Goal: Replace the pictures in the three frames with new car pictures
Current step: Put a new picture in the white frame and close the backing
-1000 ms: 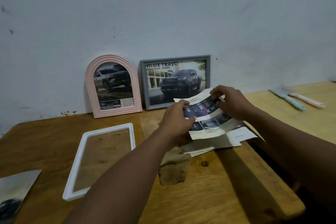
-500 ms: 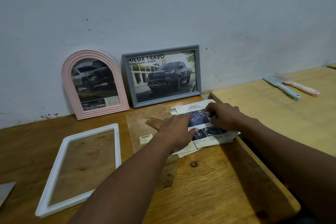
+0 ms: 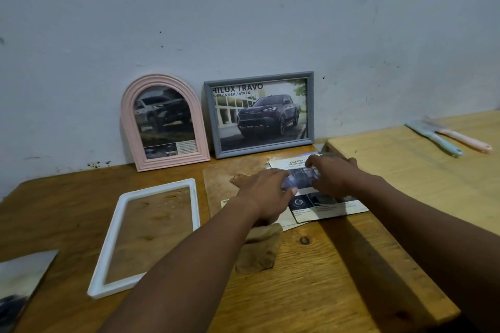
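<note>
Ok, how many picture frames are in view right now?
3. A pink arched frame leans on the wall, a grey rectangular frame leans to its right, and a white frame lies flat on the table in front, pictureless. None appears hidden.

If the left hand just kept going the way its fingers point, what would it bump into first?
Most likely the right hand, close ahead over the same brochure. If it slipped past, the grey frame at the wall comes next; depth is unclear.

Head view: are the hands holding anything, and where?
The left hand and right hand touch the middle of the brochure sheet lying on the table; blur hides any grip.
</note>
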{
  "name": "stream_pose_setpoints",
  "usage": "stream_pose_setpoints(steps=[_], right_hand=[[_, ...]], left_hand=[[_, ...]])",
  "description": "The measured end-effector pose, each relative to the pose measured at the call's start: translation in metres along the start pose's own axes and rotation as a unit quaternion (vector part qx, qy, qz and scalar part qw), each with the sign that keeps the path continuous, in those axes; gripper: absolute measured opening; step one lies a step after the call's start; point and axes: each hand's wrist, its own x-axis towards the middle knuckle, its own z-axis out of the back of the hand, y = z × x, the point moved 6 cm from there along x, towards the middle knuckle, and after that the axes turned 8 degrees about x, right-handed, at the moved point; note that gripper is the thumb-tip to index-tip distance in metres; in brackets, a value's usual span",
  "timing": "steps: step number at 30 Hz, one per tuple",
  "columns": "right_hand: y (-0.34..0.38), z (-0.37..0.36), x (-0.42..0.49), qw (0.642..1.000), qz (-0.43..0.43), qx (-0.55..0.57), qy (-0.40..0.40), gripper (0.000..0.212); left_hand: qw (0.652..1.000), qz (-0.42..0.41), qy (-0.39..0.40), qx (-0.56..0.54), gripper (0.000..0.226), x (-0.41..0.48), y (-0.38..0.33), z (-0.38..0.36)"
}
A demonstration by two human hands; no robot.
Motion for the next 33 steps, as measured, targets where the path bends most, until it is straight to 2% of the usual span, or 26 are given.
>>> stream_pose_setpoints(steps=[4,9,13,19,24,29,33], right_hand=[[0.049,0.016,0.005,0.995,0.062,0.079,-0.021,0.047],[0.145,0.011,0.014,0.975,0.148,0.167,-0.022,0.038],[0.237,-0.017,0.01,0.956,0.189,0.224,-0.011,0.035],[0.37,-0.069,-0.025,0.927,0.264,0.26,0.064,0.032],[0.446,-0.12,-0.063,0.91,0.291,0.244,0.165,0.049],[0.474,-0.16,-0.087,0.931,0.306,0.142,0.142,0.077],[0.475,-0.163,-0.091,0.939,0.299,0.136,0.1,0.077]], left_hand=[[0.999,0.025,-0.029,-0.008,0.057,-0.018,0.027,0.024],[0.992,0.109,-0.053,-0.021,0.058,-0.07,0.098,0.055],[0.965,0.238,-0.092,-0.066,0.056,-0.14,0.166,0.07],[0.926,0.344,-0.13,-0.082,0.054,-0.261,0.261,0.085],[0.902,0.411,-0.12,-0.052,0.056,-0.346,0.31,0.083],[0.874,0.479,-0.074,-0.031,0.061,-0.394,0.34,0.067],[0.87,0.488,-0.067,0.002,0.063,-0.396,0.343,0.061]])
